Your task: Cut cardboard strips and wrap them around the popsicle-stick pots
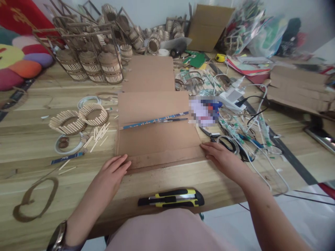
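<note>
A brown cardboard sheet (159, 139) with fold lines lies in front of me on the wooden table. My left hand (117, 165) rests on its near left corner, fingers stretched out. At its right edge, my right hand (218, 153) touches the board with extended fingertips. A blue printed strip (141, 124) and a slim dark pen-like tool (172, 120) lie across the cardboard. Close to my body is a yellow and black utility knife (171, 198). Black-handled scissors (209, 134) lie just beyond my right hand, partly covered by a clear tape ring.
On the left are two stick-walled rings (92, 114), loose sticks (99, 134), a white tape roll (68, 143) and a brown strip loop (36, 198). Small stick buckets (111, 68) stand in frames behind. A white power strip (232, 97) and tangled cables occupy the right.
</note>
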A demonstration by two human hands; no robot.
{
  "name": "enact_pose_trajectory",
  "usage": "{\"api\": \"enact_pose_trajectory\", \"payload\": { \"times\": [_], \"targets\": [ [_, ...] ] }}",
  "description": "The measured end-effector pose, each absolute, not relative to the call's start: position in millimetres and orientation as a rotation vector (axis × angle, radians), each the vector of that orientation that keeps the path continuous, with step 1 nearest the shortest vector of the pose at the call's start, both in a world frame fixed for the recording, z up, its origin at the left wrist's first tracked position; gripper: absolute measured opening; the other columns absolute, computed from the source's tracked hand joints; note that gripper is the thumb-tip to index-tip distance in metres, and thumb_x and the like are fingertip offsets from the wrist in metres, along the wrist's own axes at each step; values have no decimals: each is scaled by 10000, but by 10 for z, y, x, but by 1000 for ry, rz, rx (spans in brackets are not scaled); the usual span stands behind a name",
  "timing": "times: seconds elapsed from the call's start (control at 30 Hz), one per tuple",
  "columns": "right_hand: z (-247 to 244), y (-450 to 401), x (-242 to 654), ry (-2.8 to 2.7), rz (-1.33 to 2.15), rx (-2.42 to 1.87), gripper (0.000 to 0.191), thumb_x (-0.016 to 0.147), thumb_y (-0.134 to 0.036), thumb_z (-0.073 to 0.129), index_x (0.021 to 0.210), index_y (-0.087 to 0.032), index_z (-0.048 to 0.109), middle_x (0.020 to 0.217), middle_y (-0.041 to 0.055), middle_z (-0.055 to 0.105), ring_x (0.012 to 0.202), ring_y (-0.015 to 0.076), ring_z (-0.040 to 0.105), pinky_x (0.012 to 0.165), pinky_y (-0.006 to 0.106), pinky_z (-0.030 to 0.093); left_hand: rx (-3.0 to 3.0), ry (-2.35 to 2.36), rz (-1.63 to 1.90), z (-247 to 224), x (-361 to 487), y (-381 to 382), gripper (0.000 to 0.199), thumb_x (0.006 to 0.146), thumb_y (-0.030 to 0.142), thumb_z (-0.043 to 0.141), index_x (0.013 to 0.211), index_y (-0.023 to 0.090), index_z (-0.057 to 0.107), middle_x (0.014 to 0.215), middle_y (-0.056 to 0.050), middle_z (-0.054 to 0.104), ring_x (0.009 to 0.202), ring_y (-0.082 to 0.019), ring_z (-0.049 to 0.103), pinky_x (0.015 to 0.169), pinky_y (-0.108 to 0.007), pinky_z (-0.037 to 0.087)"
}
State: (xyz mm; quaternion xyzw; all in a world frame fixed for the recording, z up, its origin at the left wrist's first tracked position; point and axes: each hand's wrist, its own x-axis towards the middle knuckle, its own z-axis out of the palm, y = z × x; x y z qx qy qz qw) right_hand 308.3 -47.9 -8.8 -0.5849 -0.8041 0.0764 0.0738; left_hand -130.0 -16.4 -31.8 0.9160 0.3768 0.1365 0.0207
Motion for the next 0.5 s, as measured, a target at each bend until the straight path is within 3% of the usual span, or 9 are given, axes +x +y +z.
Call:
{"api": "enact_pose_trajectory", "payload": {
  "times": [0.5],
  "targets": [
    [-173, -438, 3151, -2462, 149, -1698, 411, 950, -236, 376, 1234, -132, 655, 1192, 171, 687, 1050, 288, 691, 895, 413, 587, 2679, 1206, 484, -259, -1245, -138, 314, 1015, 209, 442, 1179, 170, 706, 1280, -103, 690, 1151, -234, 617, 949, -420, 567]
  ]
}}
